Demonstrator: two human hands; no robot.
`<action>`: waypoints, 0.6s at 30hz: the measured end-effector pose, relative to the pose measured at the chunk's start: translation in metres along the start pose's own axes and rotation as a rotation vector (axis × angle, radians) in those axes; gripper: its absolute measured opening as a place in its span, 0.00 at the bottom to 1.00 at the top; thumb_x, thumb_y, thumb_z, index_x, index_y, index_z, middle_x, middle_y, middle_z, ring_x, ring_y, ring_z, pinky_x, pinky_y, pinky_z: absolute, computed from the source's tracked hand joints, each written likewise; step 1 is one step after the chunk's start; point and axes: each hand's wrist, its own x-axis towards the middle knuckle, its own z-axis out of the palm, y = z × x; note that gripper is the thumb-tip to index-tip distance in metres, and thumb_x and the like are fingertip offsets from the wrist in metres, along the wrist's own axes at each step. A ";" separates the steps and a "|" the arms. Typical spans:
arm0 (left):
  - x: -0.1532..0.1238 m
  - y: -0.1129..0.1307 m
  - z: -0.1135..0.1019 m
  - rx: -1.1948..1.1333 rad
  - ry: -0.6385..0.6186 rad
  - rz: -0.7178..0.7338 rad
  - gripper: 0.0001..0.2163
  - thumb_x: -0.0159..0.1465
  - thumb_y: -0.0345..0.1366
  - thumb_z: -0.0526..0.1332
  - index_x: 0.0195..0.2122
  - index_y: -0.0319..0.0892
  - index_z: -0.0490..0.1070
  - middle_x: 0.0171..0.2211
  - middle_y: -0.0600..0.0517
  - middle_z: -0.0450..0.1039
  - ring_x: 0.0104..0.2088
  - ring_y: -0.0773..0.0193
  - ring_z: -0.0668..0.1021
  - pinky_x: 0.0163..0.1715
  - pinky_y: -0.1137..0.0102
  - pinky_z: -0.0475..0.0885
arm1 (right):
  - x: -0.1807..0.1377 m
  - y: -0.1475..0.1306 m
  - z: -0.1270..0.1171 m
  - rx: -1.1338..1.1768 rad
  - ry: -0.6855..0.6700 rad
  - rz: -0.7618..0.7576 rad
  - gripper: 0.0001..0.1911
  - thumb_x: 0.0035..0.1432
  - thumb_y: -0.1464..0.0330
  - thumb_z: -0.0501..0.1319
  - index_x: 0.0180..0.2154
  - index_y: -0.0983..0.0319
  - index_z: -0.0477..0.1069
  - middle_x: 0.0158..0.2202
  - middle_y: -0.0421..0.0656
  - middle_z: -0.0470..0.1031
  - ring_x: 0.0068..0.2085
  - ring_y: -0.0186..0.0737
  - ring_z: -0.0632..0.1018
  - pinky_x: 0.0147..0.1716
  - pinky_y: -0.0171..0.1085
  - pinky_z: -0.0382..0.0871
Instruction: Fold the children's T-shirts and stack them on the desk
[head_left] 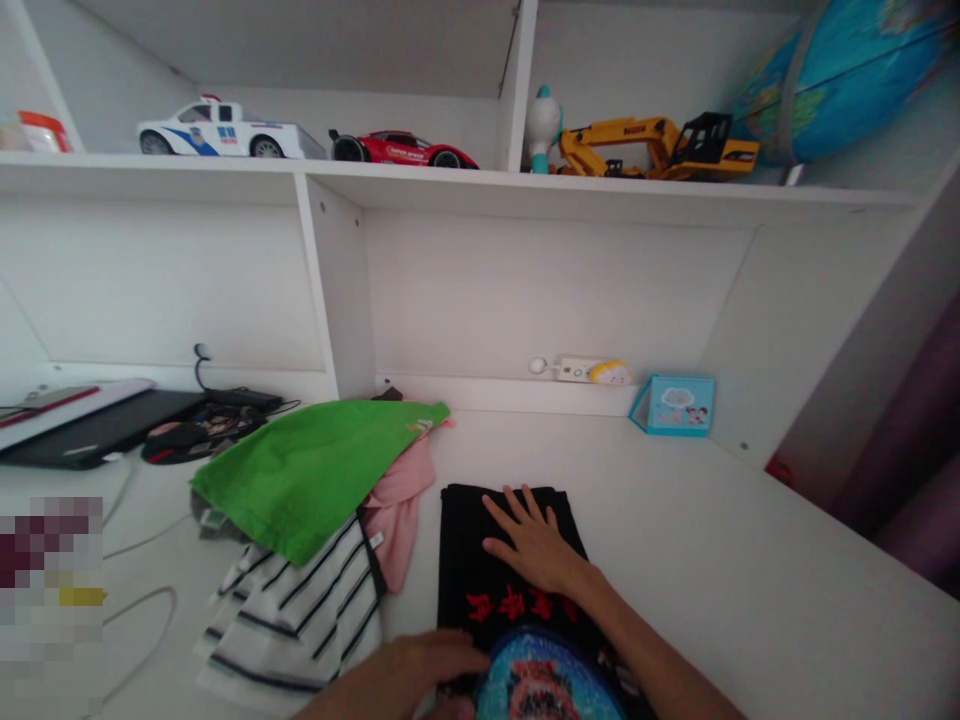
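A black shirt (469,545) lies folded into a long strip on the white desk, with red lettering and a shiny blue round print at its near end. My right hand (534,545) rests flat on the upper part of the shirt, its fingers spread. Near the shirt's lower left edge, my left hand (431,665) touches the fabric beside the blue print. Its fingers reach forward and its thumb is apart from them, partly cut off by the bottom of the view.
Left of the shirt lies a pile of clothes: a green garment (300,480), a pink one (397,510) and a striped one (300,620). A black laptop (97,430) and cables lie farther left. A blue desk calendar (675,405) stands at back right. Toy vehicles line the shelf (420,185).
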 end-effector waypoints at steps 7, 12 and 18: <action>0.092 0.012 -0.013 0.435 0.138 0.030 0.29 0.62 0.51 0.43 0.59 0.36 0.50 0.61 0.41 0.41 0.60 0.50 0.43 0.55 0.52 0.46 | 0.005 0.015 -0.007 -0.087 0.116 0.060 0.34 0.55 0.47 0.37 0.60 0.54 0.40 0.63 0.43 0.35 0.61 0.48 0.35 0.54 0.58 0.36; 0.129 -0.022 0.014 0.500 0.057 -0.050 0.43 0.54 0.62 0.42 0.60 0.31 0.41 0.60 0.33 0.33 0.59 0.43 0.38 0.54 0.49 0.43 | 0.009 0.037 0.007 -0.093 0.116 0.166 0.34 0.55 0.47 0.38 0.60 0.54 0.40 0.63 0.43 0.36 0.61 0.48 0.37 0.54 0.57 0.40; 0.129 -0.034 0.014 0.499 0.064 -0.051 0.44 0.52 0.64 0.42 0.61 0.36 0.41 0.61 0.35 0.34 0.59 0.42 0.38 0.53 0.48 0.42 | 0.014 0.043 0.009 -0.073 0.106 0.163 0.35 0.55 0.46 0.38 0.60 0.54 0.40 0.63 0.44 0.36 0.61 0.48 0.38 0.53 0.57 0.41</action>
